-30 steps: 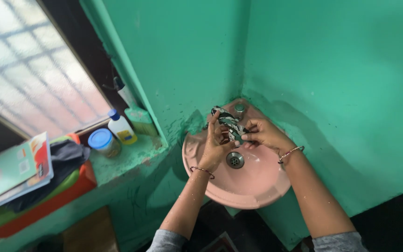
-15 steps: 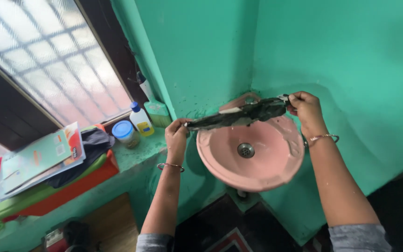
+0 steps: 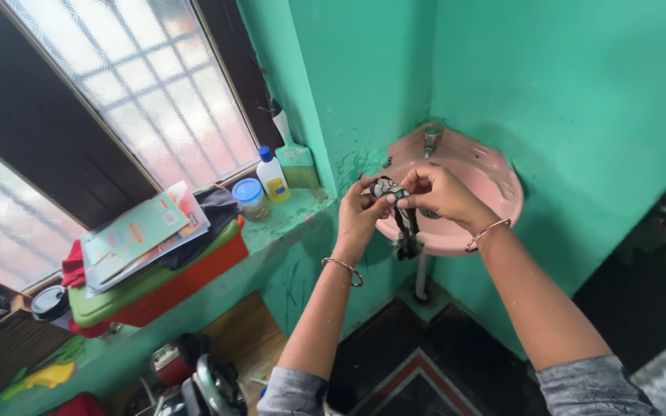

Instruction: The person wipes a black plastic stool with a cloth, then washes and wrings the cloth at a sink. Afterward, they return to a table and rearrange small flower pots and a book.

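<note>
Both of my hands hold a dark patterned wet cloth (image 3: 401, 217) in front of a pink corner sink (image 3: 495, 185). My left hand (image 3: 361, 209) pinches its bunched upper end from the left. My right hand (image 3: 441, 194) grips the same bunch from the right, and the rest of the cloth hangs down below my fingers over the sink's front rim. A metal tap (image 3: 430, 141) stands at the back of the sink. I wear a thin bangle on each wrist.
A green window ledge (image 3: 294, 212) left of the sink carries a white bottle with a blue cap (image 3: 273, 176), a blue-lidded jar (image 3: 252, 198) and a brush (image 3: 293, 150). Further left lie papers (image 3: 144, 231) on a green and orange box (image 3: 163, 285). Green walls meet behind the sink.
The cloth was stretched out lengthwise between my hands over the basin. Now my hands have come together and the cloth is bunched at the top, hanging down. The view has shifted back.
</note>
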